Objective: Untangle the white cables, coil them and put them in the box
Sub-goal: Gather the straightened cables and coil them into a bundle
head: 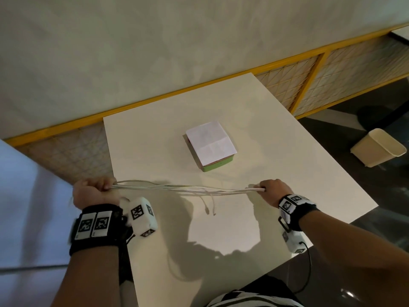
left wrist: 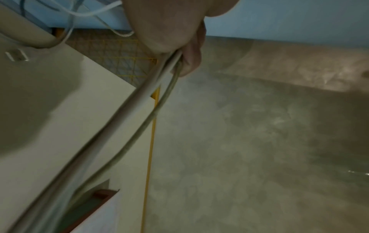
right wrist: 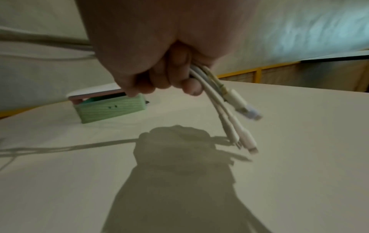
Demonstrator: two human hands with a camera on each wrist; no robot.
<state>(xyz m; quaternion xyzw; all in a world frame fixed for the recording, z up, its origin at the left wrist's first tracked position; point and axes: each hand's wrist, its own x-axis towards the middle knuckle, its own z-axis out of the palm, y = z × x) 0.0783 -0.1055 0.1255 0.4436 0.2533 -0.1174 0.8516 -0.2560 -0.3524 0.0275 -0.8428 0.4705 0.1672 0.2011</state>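
Observation:
Several white cables (head: 188, 187) are stretched in a bundle just above the white table (head: 254, 120), between my two fists. My left hand (head: 95, 191) grips one end at the table's left edge; the cables (left wrist: 127, 110) run out of that fist. My right hand (head: 273, 189) grips the other end, and several plugs (right wrist: 237, 119) stick out below its curled fingers (right wrist: 175, 75). Two loose cable ends (head: 210, 207) dangle from the middle of the bundle. The green box (head: 215, 166) stands behind the cables at mid-table with its white lid (head: 210, 141) over it; its green front (right wrist: 109, 108) shows under a raised lid.
A cream waste bin (head: 378, 147) stands on the dark floor to the right of the table. A yellow-framed mesh partition (head: 309, 85) runs behind the table. The table's near half holds only shadows.

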